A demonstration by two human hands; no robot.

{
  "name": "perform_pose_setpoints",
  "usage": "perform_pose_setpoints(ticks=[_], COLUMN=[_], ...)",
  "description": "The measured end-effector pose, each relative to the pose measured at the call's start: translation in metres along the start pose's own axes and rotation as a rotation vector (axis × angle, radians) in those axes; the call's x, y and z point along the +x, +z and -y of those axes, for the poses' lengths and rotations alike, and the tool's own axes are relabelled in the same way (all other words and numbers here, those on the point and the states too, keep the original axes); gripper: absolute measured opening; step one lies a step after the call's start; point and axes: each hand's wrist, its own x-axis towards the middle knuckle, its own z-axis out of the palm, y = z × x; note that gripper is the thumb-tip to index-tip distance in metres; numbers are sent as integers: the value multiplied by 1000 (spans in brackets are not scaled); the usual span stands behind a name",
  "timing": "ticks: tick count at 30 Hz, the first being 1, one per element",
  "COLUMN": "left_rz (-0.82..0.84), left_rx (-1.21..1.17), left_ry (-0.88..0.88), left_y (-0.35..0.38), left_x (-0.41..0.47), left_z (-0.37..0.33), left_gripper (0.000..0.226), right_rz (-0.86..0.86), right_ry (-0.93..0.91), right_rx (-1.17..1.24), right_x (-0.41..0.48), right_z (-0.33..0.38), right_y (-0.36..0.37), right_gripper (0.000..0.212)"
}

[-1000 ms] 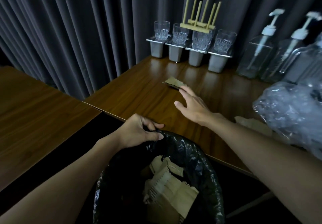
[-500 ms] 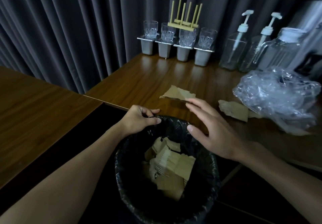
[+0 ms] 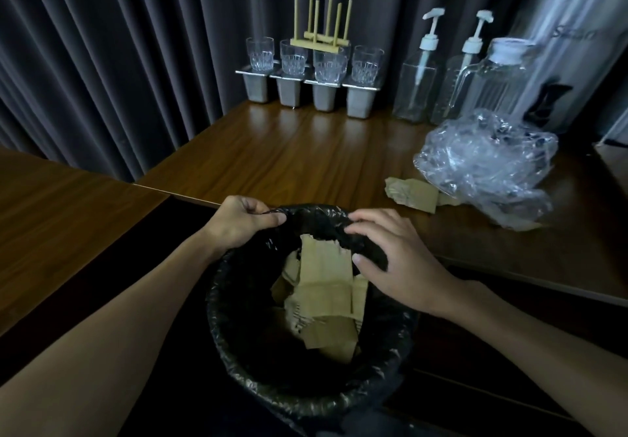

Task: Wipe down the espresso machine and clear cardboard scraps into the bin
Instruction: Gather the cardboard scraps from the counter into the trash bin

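Note:
A bin (image 3: 306, 399) lined with a black bag stands below the table edge, between my arms. My left hand (image 3: 243, 222) pinches the liner's rim at its far left side. Fingers relaxed and holding nothing, my right hand (image 3: 397, 259) hovers over the bin's far right rim. Just under it a large torn cardboard piece (image 3: 324, 276) lies on top of several other scraps inside the bin. Another cardboard scrap (image 3: 413, 193) lies on the wooden table (image 3: 306, 157), partly under crumpled clear plastic (image 3: 486, 168). At the far right stands a steel appliance (image 3: 571, 49), cut off by the frame.
Drinking glasses (image 3: 294, 57) on metal containers and a wooden rack line the table's back edge by the dark curtain. Two pump bottles (image 3: 419, 86) and a glass jug (image 3: 492, 86) stand to their right. A second wooden surface (image 3: 61, 219) lies on the left.
My right hand drew a cardboard scrap from the table's middle back over the edge; that piece now lies in the bin. My left hand kept hold of the liner.

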Motion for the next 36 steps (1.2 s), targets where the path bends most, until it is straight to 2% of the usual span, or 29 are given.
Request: perform_pose_setpoints(ticks=[3, 7, 10, 16, 18, 20, 22, 23, 26, 28, 31, 36], left_rz=[-4, 42, 124, 138, 168, 188, 211, 226, 264, 268, 269, 272], left_rx=[-35, -82, -7, 269, 337, 373, 378, 374, 359, 333, 258, 206], left_ry=[-5, 21, 62, 209, 248, 280, 297, 302, 306, 303, 296, 286], left_y=[15, 40, 58, 81, 83, 83, 82, 81, 78, 76, 74, 72], left_x=[-6, -12, -15, -7, -6, -6, -5, -3, 1, 1, 1, 8], left_z=[-6, -20, -33, -35, -33, -33, -34, -35, -37, -35, -29, -14], left_gripper=[30, 26, 24, 16, 20, 23, 20, 20, 21, 19, 21, 19], right_rz=[0, -46, -5, 40, -91, -279, -414, -424, -282, -195, -141, -175], right_ry=[173, 351, 384, 353, 272, 191, 196, 253, 490, 580, 607, 532], right_rx=[79, 197, 195, 228, 108, -153, -381, -445, -477, -349, -177, -279], right_x=[4, 2, -8, -24, -24, -22, -17, -12, 3, 7, 3, -5], right_z=[-11, -33, -50, -73, -81, -90, -100, -106, -131, -144, -146, -132], right_y=[-3, -17, -27, -41, -48, -55, -63, -67, -75, -73, -64, -52], right_gripper=[54, 40, 36, 24, 20, 23, 37, 47, 72, 78, 78, 69])
